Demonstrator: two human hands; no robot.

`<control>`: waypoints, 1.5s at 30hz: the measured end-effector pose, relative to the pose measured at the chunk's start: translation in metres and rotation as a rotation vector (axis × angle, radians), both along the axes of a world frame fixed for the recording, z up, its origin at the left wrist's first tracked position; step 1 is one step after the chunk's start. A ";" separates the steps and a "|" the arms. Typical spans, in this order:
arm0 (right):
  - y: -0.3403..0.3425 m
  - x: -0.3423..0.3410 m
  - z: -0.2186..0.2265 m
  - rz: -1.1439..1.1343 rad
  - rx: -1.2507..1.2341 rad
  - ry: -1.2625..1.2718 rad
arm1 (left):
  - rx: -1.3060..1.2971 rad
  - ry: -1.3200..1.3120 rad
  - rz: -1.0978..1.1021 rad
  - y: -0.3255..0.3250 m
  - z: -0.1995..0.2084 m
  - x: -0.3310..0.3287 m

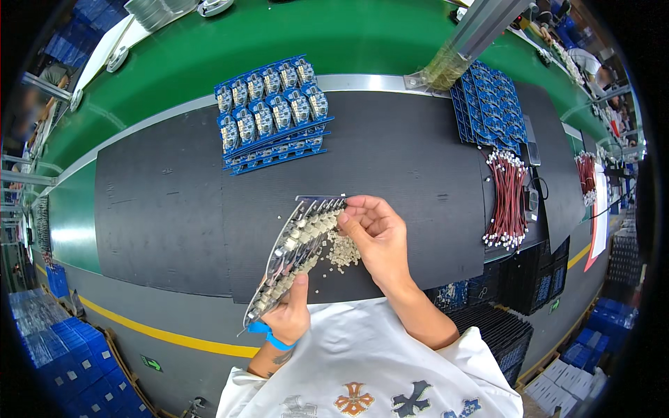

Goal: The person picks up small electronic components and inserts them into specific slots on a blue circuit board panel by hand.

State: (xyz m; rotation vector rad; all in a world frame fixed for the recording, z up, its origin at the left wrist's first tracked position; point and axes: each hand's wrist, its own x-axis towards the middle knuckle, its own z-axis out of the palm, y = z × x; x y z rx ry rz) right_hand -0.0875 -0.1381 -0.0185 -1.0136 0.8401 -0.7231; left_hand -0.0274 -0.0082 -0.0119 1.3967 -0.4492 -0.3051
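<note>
A panel of circuit boards (284, 254), carrying rows of cream connectors and dark parts, is held tilted above the mat. My left hand (287, 317), with a blue band at its wrist, grips its lower end, thumb in front and the other fingers mostly hidden behind. At the panel's upper right end is my right hand (380, 237), thumb and forefinger closed in a pinch. Whatever lies between those fingertips is too small to make out. Partly behind the panel, a loose pile of small cream connectors (344, 252) lies on the black mat (404, 195).
Blue circuit-board panels (273, 115) are stacked beyond my hands, with another stack (489, 108) at the far right. Red wire bundles with white plugs (506, 202) lie below it. A metal post (463, 49) rises at the mat's back edge. Black crates (488, 334) stand lower right.
</note>
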 end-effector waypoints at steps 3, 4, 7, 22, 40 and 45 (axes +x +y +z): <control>0.001 0.000 -0.002 0.028 0.025 -0.066 | 0.007 -0.039 -0.017 0.003 -0.003 0.000; 0.001 -0.001 -0.003 0.027 0.026 -0.066 | 0.008 -0.038 -0.018 0.003 -0.004 0.001; 0.001 -0.002 -0.004 0.048 0.019 -0.018 | 0.048 -0.175 -0.041 0.005 -0.008 0.005; 0.001 -0.003 -0.004 0.034 -0.109 0.027 | 0.132 -0.265 -0.092 0.003 -0.004 0.007; 0.000 0.004 0.004 0.057 0.017 -0.096 | 0.130 -0.244 -0.166 0.009 -0.010 0.008; -0.002 0.003 0.005 0.106 0.062 -0.102 | 0.096 -0.277 -0.224 0.002 0.000 0.009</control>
